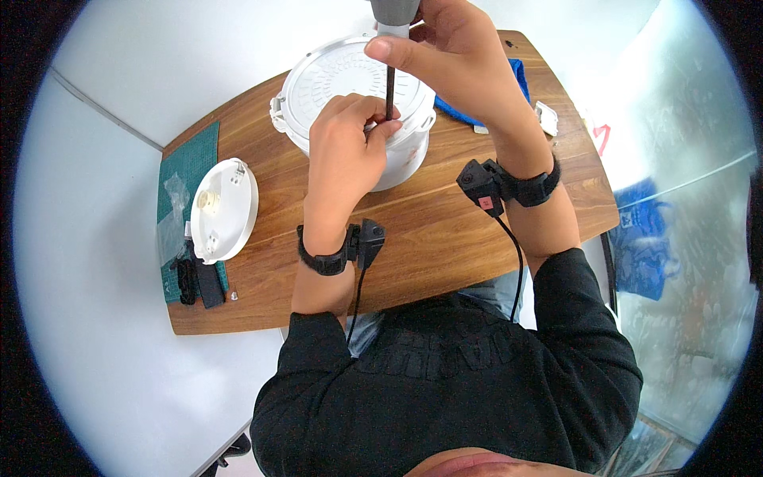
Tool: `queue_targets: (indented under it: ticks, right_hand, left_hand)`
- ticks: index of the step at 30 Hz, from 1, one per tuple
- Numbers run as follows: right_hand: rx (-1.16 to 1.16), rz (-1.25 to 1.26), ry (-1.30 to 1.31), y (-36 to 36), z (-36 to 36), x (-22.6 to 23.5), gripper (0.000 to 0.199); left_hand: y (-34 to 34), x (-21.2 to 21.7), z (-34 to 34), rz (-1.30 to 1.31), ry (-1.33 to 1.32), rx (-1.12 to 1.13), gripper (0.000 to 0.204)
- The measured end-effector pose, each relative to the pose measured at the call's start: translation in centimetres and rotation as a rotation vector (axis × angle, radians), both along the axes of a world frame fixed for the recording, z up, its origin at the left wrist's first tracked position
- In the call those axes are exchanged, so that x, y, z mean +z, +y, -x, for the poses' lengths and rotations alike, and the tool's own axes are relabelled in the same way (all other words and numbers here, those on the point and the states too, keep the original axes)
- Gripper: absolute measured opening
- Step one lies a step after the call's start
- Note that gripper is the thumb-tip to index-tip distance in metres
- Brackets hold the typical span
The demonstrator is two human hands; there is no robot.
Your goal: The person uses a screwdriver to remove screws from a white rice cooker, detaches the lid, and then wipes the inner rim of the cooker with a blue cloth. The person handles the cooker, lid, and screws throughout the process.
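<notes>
Holding a tool, the right hand wears pink-labelled gear.

Tub at back ctr of table; L hand over its near rim, R hand w/ screwdriver above. Left: cover partly over mat, plastic bag L of it, cord nearer. Cloth R of tub, small part further R.

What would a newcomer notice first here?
Probably the grey-handled tool in the right hand, top centre, its dark shaft reaching down to the left hand. Beneath is a white lidded container; at left, a white oval piece lies partly over a green mat.
</notes>
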State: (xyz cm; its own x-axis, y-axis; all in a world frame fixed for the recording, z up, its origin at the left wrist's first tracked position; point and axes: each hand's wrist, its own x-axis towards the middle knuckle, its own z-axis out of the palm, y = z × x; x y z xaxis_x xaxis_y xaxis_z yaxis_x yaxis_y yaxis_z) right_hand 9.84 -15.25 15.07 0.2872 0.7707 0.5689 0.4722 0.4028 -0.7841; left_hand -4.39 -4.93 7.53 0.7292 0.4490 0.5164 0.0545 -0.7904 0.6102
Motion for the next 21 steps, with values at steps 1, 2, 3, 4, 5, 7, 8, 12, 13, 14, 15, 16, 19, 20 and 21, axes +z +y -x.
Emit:
queue_targets:
  ticks: [1,2,3,4,5,7,8,12,13,14,15,16,19,20,21]
  right_hand:
    - [-0.029,0.062,-0.023,-0.3,-0.1,0.5,0.044]
    - [-0.059,0.123,-0.046,-0.4,-0.2,0.7,0.043]
    - [-0.063,0.062,0.071,-0.2,0.2,0.6,0.041]
    - [-0.070,0.002,0.187,0.1,0.7,0.5,0.038]
    - [-0.076,-0.060,0.303,0.3,1.0,0.4,0.035]
    - [0.015,-0.147,0.304,0.9,-0.5,-0.9,0.035]
    - [0.061,-0.191,0.304,1.0,-1.0,-1.3,0.035]
    - [0.036,-0.276,0.417,-0.3,-1.1,-1.2,0.038]
    - [0.029,-0.308,0.398,-0.4,-2.0,-1.8,0.039]
    - [-0.003,-0.291,0.415,-1.3,-2.6,-2.2,0.040]
    - [-0.037,-0.274,0.432,-2.4,-2.9,-2.4,0.041]
    - [-0.073,-0.258,0.450,-3.4,-3.1,-2.6,0.041]
    - [-0.218,-0.270,0.439,-6.2,-4.4,-3.7,0.032]
    - [-0.286,-0.245,0.428,-7.4,-4.7,-4.0,0.030]
    - [-0.362,-0.207,0.404,-8.4,-5.1,-4.4,0.024]
  left_hand:
    - [0.1,-0.1,0.0,-0.020,-0.011,0.000,0.006]
    - [0.1,-0.2,0.0,-0.040,-0.022,0.000,0.006]
    - [0.2,-0.2,0.0,-0.059,-0.033,0.001,0.006]
    - [0.2,-0.2,-0.1,-0.054,-0.060,-0.004,0.006]
    - [0.1,-0.2,-0.2,-0.048,-0.088,-0.009,0.006]
    - [0.0,-0.2,-0.3,-0.054,-0.150,-0.018,0.007]
    - [0.0,-0.2,-0.3,-0.066,-0.185,-0.022,0.008]
    - [-0.4,-0.2,-0.3,-0.061,-0.217,0.006,0.009]
    - [-0.8,0.0,-0.1,-0.073,-0.202,0.009,0.011]
    - [-1.3,0.4,0.1,-0.086,-0.187,0.010,0.012]
    - [-1.9,0.5,0.1,-0.098,-0.173,0.009,0.013]
    - [-2.6,0.4,0.1,-0.054,-0.174,-0.023,0.013]
    - [-4.5,-0.4,-1.0,0.099,-0.137,-0.157,0.016]
    - [-5.2,-0.9,-1.5,0.106,-0.123,-0.192,0.015]
    - [-5.8,-1.2,-2.3,0.113,-0.109,-0.228,0.015]
